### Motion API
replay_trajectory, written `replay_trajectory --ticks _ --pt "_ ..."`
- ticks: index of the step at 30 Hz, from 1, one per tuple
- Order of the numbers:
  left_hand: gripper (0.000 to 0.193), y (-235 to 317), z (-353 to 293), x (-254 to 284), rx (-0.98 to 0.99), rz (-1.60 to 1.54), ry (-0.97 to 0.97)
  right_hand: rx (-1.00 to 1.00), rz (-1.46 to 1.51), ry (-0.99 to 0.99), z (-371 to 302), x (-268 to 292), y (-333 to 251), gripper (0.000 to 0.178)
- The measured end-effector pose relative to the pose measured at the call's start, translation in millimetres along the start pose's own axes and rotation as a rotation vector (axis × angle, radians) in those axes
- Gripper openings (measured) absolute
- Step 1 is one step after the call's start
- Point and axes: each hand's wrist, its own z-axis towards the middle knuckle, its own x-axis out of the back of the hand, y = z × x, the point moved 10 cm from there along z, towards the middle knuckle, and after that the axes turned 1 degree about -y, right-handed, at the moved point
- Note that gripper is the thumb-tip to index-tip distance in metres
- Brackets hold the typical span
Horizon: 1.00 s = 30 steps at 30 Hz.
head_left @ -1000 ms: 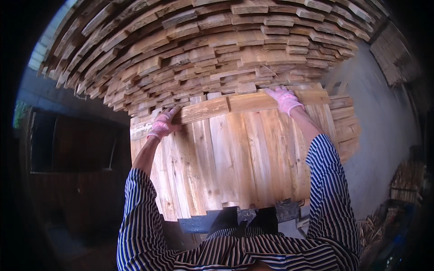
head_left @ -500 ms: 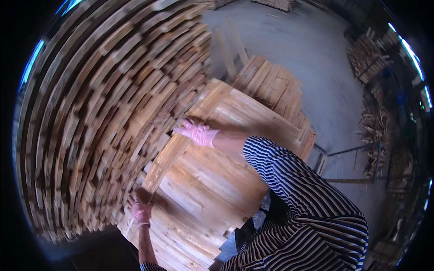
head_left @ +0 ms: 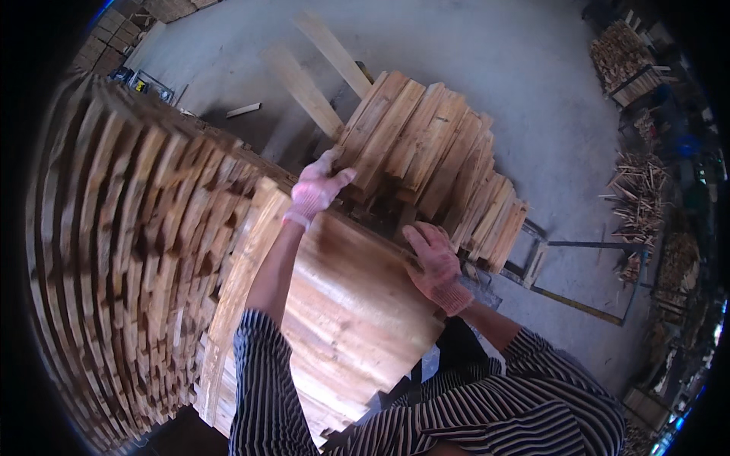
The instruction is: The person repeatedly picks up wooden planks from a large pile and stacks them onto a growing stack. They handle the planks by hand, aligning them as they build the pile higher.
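In pink-and-white work gloves, both my hands are over the far edge of a stack of pale wooden boards (head_left: 342, 296). My left hand (head_left: 318, 186) is stretched forward, thumb apart from the fingers, nearest the left end of a second pile of boards (head_left: 426, 137). Closer to me on the right, my right hand (head_left: 437, 270) has its fingers extended by the stack's far right corner. No board shows clearly gripped in either hand. A wooden strip (head_left: 243, 266) lies crosswise along the left side of the near stack.
A tall wall of layered boards (head_left: 129, 251) rises close on the left. Two long planks (head_left: 331, 53) slant out beyond the second pile. On the right are a metal frame (head_left: 585, 245) and heaps of scrap wood (head_left: 639, 190) on the concrete floor.
My view has turned right. Both hands have left the crosswise strip along the stack and moved toward the farther pile of boards.
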Motion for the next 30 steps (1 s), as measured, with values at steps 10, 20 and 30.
replay_trajectory --ticks 10,20,30 --pt "0.119 -159.6 129.9 -172.9 0.730 1.070 -0.249 -0.435 0.237 -0.235 -27.5 -58.1 221.6 0.062" --pt "0.137 -181.5 128.8 -137.6 0.588 0.792 -0.272 -0.401 0.450 -0.393 14.2 -104.4 231.5 0.066" --pt "0.101 -52.5 21.6 -287.3 0.244 0.028 -0.726 -0.856 1.496 -0.303 111.2 -117.6 297.7 0.087"
